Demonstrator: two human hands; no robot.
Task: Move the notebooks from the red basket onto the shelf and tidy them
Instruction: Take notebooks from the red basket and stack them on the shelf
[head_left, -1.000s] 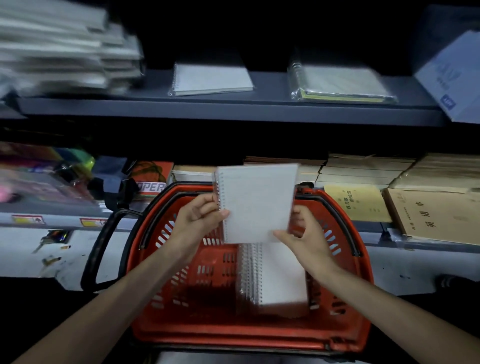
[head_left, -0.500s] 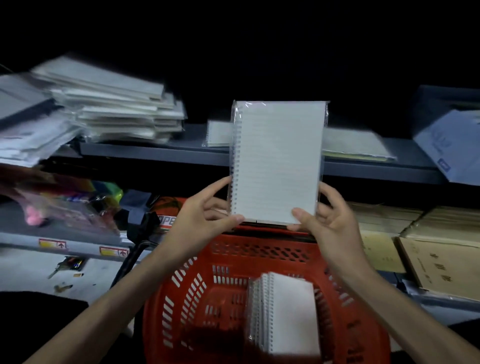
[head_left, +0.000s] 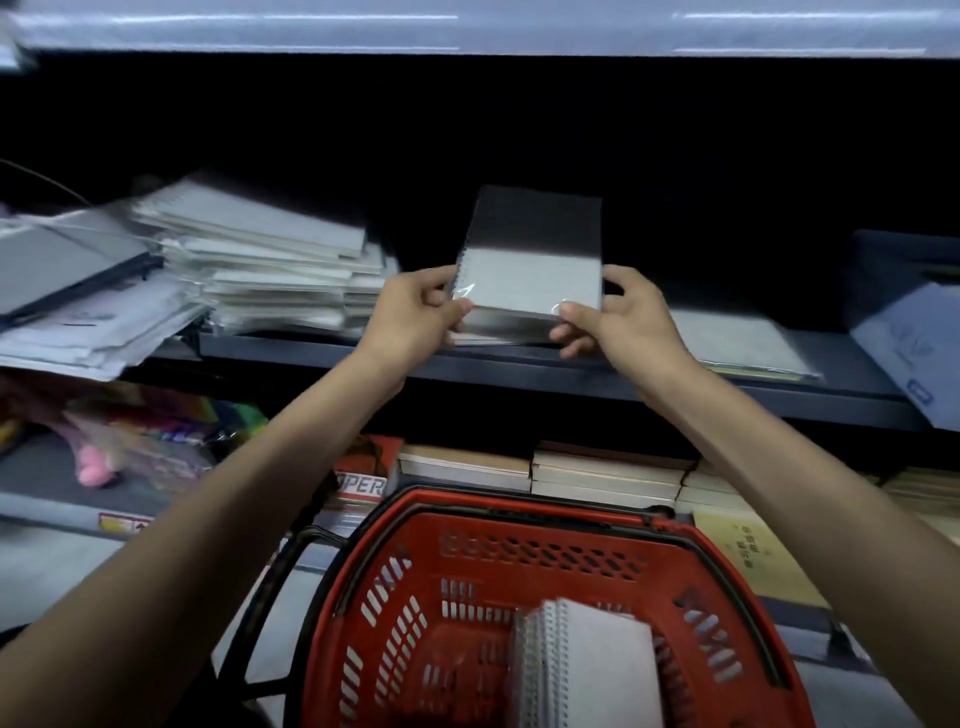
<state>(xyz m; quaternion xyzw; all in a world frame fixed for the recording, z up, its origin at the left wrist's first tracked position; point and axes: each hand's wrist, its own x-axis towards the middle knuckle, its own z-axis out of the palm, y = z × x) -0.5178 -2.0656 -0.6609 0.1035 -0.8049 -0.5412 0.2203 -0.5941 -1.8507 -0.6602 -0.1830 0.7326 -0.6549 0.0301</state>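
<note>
The left hand and the right hand hold one notebook by its near corners, with fingers curled round its edges. It is low over the shelf; I cannot tell if it touches. A stack stands in the near red basket. A messy pile lies on the shelf, left.

It looked like a stationery shop: dark metal shelving carried piles of wrapped notebooks at ten o'clock, exercise books were stacked at five o'clock, and a red shopping basket stood at six o'clock.
</note>
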